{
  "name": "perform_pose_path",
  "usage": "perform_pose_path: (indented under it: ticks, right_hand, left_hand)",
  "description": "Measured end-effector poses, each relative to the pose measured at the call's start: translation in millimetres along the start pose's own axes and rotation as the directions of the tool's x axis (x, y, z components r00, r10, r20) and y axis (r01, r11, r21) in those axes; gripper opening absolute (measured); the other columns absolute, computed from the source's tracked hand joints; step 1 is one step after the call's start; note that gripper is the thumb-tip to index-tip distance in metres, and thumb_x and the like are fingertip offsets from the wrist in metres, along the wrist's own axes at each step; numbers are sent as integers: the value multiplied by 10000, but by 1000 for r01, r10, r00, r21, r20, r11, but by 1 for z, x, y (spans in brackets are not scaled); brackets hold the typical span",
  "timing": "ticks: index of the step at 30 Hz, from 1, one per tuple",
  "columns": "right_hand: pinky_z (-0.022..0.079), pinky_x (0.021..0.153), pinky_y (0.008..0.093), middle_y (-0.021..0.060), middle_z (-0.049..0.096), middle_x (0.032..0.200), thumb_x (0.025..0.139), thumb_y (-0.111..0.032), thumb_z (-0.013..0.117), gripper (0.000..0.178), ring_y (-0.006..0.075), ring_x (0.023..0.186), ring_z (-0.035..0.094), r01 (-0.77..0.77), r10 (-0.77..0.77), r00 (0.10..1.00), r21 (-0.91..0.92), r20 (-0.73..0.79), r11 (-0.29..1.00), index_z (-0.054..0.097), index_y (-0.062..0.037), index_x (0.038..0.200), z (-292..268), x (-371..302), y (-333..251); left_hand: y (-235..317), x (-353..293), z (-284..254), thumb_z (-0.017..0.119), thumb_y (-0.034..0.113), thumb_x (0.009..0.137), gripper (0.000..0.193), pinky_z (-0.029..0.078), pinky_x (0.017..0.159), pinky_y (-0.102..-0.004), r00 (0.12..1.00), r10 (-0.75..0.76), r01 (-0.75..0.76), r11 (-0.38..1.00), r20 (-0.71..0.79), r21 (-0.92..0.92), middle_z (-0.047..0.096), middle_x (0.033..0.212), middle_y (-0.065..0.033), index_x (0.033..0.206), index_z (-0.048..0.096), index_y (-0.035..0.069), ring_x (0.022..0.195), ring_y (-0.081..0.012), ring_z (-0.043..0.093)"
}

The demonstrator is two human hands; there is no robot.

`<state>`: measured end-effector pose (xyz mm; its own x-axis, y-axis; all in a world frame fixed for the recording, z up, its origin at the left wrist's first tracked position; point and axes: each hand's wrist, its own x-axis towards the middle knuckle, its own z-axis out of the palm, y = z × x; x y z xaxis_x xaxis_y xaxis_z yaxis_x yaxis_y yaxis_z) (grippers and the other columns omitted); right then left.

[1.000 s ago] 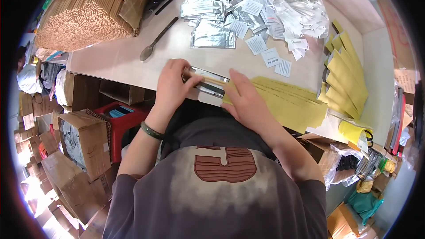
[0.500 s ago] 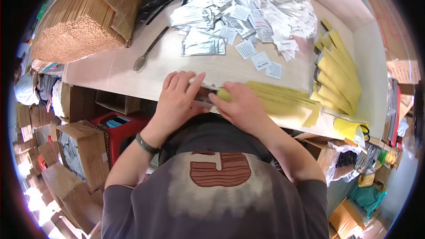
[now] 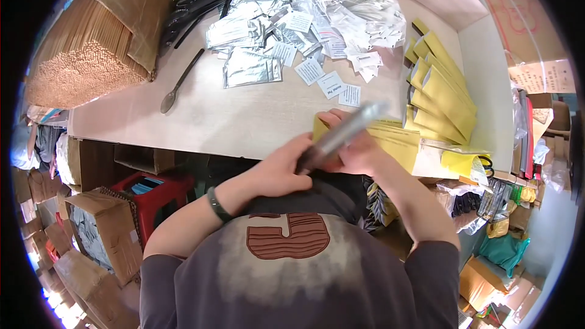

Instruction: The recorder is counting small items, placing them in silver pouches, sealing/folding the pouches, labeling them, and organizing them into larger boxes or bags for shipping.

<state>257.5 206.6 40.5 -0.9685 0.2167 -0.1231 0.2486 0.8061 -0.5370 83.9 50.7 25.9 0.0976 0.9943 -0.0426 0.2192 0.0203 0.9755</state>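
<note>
My left hand (image 3: 281, 168) grips the near end of a long narrow silver foil pouch (image 3: 342, 134), which is blurred and tilts up toward the right. My right hand (image 3: 358, 149) closes on the same pouch near its middle, just over the table's near edge. Under my right hand lies a flat stack of long yellow envelopes (image 3: 402, 143). More yellow envelopes (image 3: 442, 88) fan out at the right of the table. A heap of silver foil pouches (image 3: 253, 30) and small white paper labels (image 3: 332, 82) lies farther back.
A big bundle of thin brown sticks (image 3: 85, 55) in brown paper lies at the table's far left, beside a metal spoon (image 3: 180, 82) and black strips (image 3: 201, 3). A clear bag of packets (image 3: 353, 0) sits at the back. Cardboard boxes (image 3: 97, 225) and a red stool (image 3: 155, 192) stand below left.
Both hands lifted the silver pouch off the table edge and tilted it up toward the right; earlier it lay flat under my hands on the yellow envelopes.
</note>
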Motion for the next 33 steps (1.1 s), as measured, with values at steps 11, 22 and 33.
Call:
perform_pose_path:
  ticks: [11,22,33]
  right_hand:
    - [488,568,441,155,611,627,882,-392,599,390,346,606,624,-491,428,839,-128,-336,862,583,-53,690,43,15,-26]
    - [495,625,476,173,629,690,815,-261,584,219,371,682,631,-508,518,811,111,-271,854,604,-53,751,51,34,-29]
    - [462,948,412,158,636,1137,813,-85,615,363,317,1132,563,-415,-14,729,-458,-684,786,656,-101,1173,-45,43,78]
  left_hand:
    - [1,-37,-41,732,157,722,486,502,739,-401,875,-120,406,710,-469,576,558,1014,-158,1131,509,16,878,-347,597]
    - [17,-55,-73,815,234,678,706,510,729,-390,979,-184,189,625,-93,757,562,1053,-130,1281,489,64,892,-338,610]
    - [10,51,-1,847,344,617,790,413,973,-463,938,347,-246,654,5,716,528,1207,-148,1263,503,46,1133,-364,503]
